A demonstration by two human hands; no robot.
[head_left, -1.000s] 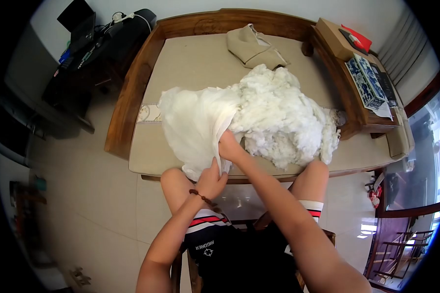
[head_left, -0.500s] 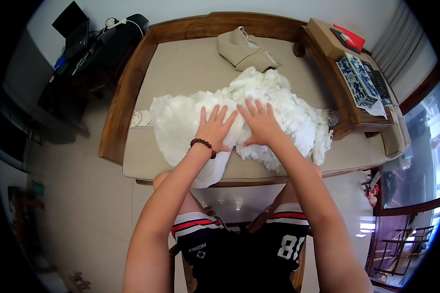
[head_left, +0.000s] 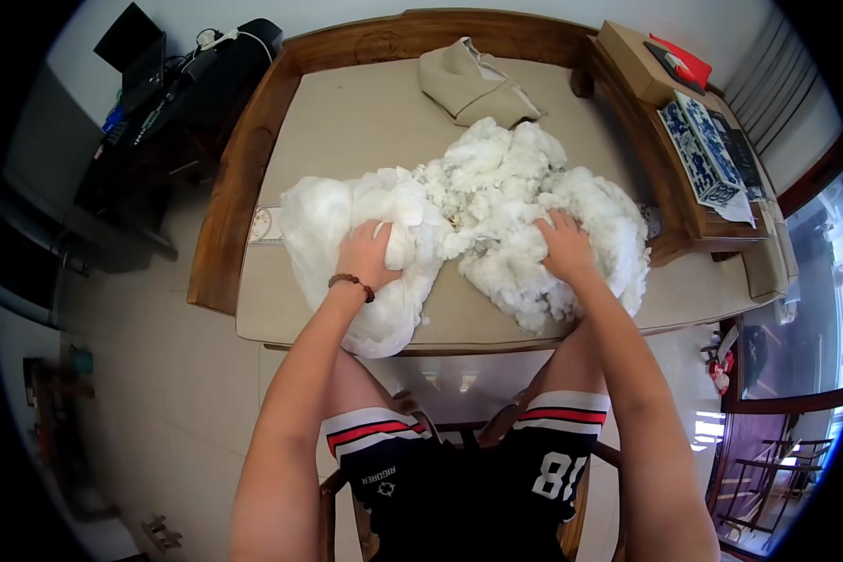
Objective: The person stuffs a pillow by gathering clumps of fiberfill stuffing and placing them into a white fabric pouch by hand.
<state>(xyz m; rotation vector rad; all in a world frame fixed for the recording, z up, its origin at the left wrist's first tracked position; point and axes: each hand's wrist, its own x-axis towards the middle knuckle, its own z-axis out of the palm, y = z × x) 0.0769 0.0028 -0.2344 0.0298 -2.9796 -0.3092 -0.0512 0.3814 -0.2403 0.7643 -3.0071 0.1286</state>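
Observation:
A thin white cloth cover [head_left: 314, 220], puffed and creased, lies at the left on the beige seat pad. My left hand [head_left: 369, 255], with a beaded bracelet at the wrist, is closed on a bunched fold of it. Beside the cover spreads a loose heap of fluffy white stuffing [head_left: 506, 267]. My right hand [head_left: 568, 247] is sunk into the right part of that heap, its fingers curled into the fluff and their tips partly hidden. Between cover and heap, some stuffing touches the cloth's right edge.
Behind the heap lies a beige fabric cover [head_left: 473, 84]. The seat pad [head_left: 337, 122] sits in a wooden frame [head_left: 217, 215]. On the right, a wooden stand holds a cardboard box [head_left: 632, 61] and a blue-and-white patterned box [head_left: 701, 150]. A laptop [head_left: 140, 61] stands far left.
My hands have moved apart, the left going left and the right going right. Both have gone from lying flat to curled. The cloth is now bunched, and the stuffing is spread further right.

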